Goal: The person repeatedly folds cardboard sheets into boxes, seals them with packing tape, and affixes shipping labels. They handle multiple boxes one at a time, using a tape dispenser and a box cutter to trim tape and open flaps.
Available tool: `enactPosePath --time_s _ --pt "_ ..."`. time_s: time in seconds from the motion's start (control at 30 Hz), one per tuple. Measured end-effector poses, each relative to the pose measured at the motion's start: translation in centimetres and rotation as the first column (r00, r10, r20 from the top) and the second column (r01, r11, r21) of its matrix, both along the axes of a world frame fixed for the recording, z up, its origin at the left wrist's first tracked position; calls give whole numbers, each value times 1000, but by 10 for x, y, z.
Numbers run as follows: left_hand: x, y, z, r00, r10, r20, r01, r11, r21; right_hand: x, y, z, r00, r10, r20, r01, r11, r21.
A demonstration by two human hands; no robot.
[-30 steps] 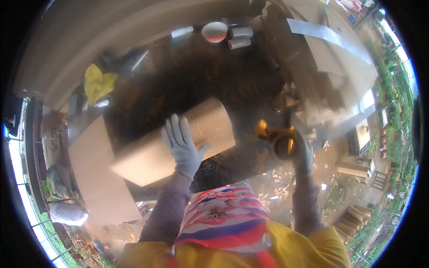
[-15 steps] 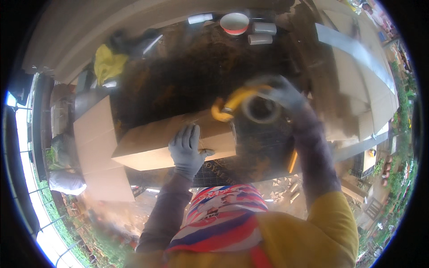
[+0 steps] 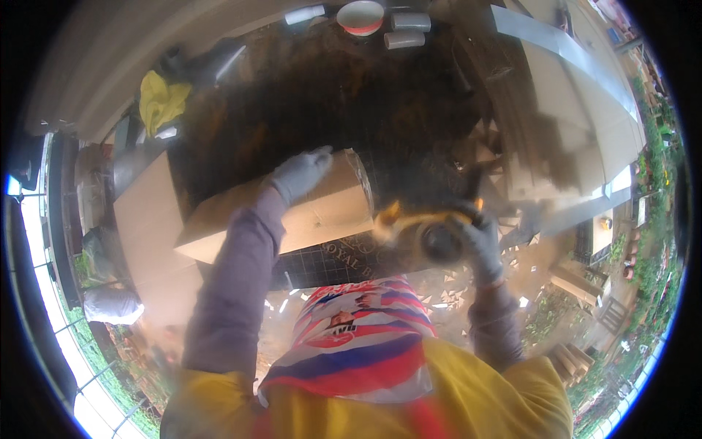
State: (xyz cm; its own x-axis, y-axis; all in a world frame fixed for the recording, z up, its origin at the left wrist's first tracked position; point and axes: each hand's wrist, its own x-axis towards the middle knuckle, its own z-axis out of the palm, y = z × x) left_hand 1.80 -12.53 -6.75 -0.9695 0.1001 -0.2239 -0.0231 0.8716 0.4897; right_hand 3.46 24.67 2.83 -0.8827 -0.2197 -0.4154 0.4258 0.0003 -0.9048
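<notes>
A long closed cardboard box (image 3: 325, 222) lies at a slant on the dark tabletop. My left hand (image 3: 302, 175), in a grey glove, rests on the box's upper face near its far edge, its fingers stretched toward the right end. Past that end, low and near the table's front edge, my gloved right hand (image 3: 480, 245) grips a yellow tape dispenser (image 3: 391, 222). Motion smears the dispenser and its roll. Its tip is close to the box's near right corner; whether they touch I cannot tell.
A flat cardboard piece (image 3: 150, 219) leans at the left, with a yellow cloth (image 3: 162, 102) behind it. Along the back stand a white-and-red bowl (image 3: 360, 18) and pale rolls (image 3: 404, 39). Stacked cardboard sheets (image 3: 578, 124) fill the right side. Scraps litter the floor.
My right hand has brought the tape dispenser down and nearer, from above the box's right end to beside it. My left hand has slid from the near side to the far top edge.
</notes>
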Motion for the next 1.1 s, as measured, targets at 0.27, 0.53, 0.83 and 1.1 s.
enactPosePath --time_s 0.27,0.53,0.83,1.1 --pt "61 14 78 776 222 -590 -378 913 -154 -141 -50 -101 373 638 -674 251 630 735" --pt "120 197 -9 949 136 286 -313 537 783 -154 -217 -76 395 879 -266 -861 455 228" --pt "155 95 -28 842 422 336 -446 195 874 -143 -238 -111 143 987 73 -988 138 71" --pt "164 31 -17 656 621 430 -395 -203 896 -46 -181 -96 788 590 178 -613 778 137"
